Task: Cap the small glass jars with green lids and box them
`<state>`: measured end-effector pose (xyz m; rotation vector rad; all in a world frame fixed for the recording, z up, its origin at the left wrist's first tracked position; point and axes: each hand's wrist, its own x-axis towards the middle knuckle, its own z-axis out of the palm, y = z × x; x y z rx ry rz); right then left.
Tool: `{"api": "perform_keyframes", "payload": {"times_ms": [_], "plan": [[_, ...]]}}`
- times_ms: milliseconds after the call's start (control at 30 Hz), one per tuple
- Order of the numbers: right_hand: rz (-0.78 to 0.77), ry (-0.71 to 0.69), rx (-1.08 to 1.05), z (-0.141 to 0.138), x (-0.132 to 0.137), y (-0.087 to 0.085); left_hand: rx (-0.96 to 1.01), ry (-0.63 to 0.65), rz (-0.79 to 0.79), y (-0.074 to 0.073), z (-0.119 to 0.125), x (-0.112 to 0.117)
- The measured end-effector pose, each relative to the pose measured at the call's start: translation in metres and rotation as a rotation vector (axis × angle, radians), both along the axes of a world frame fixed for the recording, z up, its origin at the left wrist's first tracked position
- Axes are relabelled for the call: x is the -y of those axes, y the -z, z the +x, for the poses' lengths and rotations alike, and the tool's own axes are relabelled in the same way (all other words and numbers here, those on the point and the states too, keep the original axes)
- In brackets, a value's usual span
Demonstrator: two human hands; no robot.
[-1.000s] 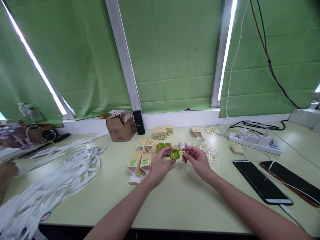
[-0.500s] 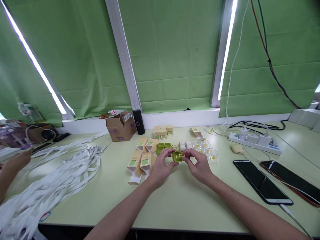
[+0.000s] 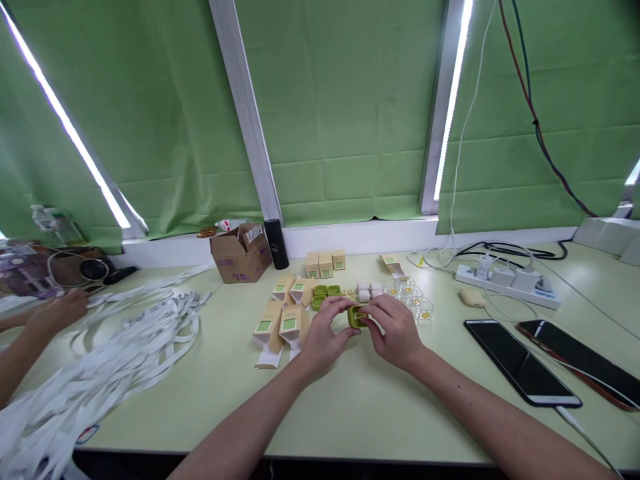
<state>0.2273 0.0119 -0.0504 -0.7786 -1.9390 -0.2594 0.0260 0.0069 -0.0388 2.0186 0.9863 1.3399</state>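
Note:
My left hand (image 3: 324, 333) and my right hand (image 3: 396, 330) meet above the table, both pinched on a small green case (image 3: 355, 315). The right fingers press a small yellow piece against the case. Just behind lie more green cases (image 3: 326, 292), small white blocks (image 3: 369, 291) and clear cups with yellow bits (image 3: 417, 301). Tan cartons with green labels (image 3: 280, 319) lie to the left of my left hand.
A pile of white straps (image 3: 95, 367) covers the left of the table, where another person's hand (image 3: 60, 308) reaches. A cardboard box (image 3: 242, 253) and black cylinder (image 3: 275, 244) stand at the back. Two phones (image 3: 520, 360) and a power strip (image 3: 510, 283) lie on the right.
My hands drew together and came down slightly, the right one closing onto the green case with the yellow piece. The other person's hand moved right along the straps.

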Motion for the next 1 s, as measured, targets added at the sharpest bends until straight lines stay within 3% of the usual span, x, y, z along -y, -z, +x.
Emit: {"api": "perform_keyframes", "payload": {"times_ms": [367,1000], "plan": [[0.064,0.052,0.082,-0.0012,0.0,-0.0011,-0.004,0.0,0.043,-0.0006,0.0004,0.0013],[0.069,-0.085,0.061,0.0025,-0.007,0.0009,-0.056,0.009,0.069,0.0006,-0.0009,-0.0004]]}}
